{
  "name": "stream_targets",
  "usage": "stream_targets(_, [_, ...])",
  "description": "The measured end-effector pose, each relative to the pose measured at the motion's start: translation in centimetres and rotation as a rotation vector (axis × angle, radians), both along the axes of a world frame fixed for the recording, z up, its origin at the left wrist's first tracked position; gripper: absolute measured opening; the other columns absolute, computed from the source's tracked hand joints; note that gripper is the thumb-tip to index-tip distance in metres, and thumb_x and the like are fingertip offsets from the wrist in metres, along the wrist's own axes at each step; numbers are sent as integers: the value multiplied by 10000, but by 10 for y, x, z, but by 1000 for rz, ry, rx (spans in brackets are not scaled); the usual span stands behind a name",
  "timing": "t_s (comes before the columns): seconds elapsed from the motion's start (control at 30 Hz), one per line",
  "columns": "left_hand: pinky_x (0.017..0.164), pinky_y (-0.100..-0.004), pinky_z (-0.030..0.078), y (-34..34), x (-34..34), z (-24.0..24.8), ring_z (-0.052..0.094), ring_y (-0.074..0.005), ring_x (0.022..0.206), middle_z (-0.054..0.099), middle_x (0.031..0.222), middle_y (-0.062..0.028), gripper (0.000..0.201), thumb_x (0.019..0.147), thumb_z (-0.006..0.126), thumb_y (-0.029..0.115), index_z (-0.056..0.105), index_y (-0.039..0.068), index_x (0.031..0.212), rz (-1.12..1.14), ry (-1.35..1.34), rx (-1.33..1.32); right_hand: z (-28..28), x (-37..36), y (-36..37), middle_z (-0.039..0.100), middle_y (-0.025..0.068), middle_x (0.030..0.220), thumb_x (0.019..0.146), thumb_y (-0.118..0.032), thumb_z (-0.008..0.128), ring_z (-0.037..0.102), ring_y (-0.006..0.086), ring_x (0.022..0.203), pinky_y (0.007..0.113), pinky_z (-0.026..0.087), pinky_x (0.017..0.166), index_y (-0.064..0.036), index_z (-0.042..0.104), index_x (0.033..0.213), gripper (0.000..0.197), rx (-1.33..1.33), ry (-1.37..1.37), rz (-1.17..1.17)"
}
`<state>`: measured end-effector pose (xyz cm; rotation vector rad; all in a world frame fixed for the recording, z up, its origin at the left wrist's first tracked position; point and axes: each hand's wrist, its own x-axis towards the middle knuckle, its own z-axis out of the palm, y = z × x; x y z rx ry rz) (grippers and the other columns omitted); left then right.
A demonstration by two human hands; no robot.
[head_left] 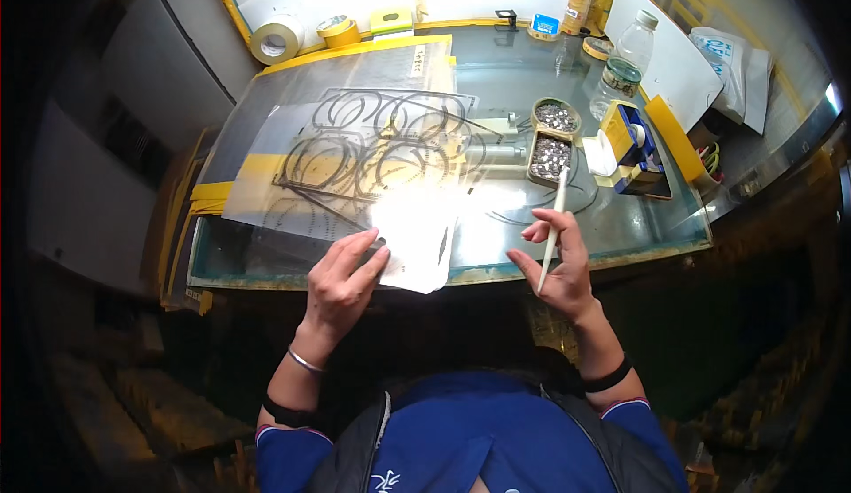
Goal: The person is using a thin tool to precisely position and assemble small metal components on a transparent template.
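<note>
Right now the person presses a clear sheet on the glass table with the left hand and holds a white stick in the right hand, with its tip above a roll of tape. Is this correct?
Not quite. In the head view the right hand holds the white stick with its tip near the small tins of shiny beads, not above a roll of tape. The left hand does press the clear sheet on the glass table.

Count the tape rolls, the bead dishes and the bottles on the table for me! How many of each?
Tape rolls: 2, a big pale one and a yellow one
Bead dishes: 2, one behind the other
Bottles: 2, a clear one and an orange one
Total: 6
</note>
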<state>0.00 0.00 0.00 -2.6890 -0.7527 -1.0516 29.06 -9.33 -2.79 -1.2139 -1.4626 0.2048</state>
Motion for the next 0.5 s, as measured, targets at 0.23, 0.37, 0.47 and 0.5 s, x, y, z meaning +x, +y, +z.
stream_targets(0.23, [709,-350,556,34,35,2,672,-258,879,695,971,-58,170,755,724,13,715,59,918,47,-57,-60,-7,-16,15,561,64,781,783,-36,791,607,163,711,301,489,672,-33,569,1126,408,-25,37,-89])
stream_targets(0.37, [741,-338,547,46,41,7,677,-259,883,715,965,-80,131,782,751,77,751,67,913,120,-73,-201,-10,-13,9,572,68,763,802,-57,783,612,145,685,282,484,642,-31,575,1104,368,-56,83,-107])
stream_targets(0.47, [773,-316,545,51,37,18,695,-244,873,727,963,-124,185,799,772,107,754,30,966,96,-156,-421,-8,-10,4,579,67,769,873,-87,727,619,139,703,275,494,659,-25,575,1089,271,-123,46,-152])
stream_targets(0.5, [773,-316,545,54,34,24,695,-244,873,727,963,-124,185,799,772,107,754,30,966,96,-157,-419,-9,-10,4,579,67,769,873,-87,727,619,139,703,275,494,659,-25,575,1089,271,-121,46,-152])
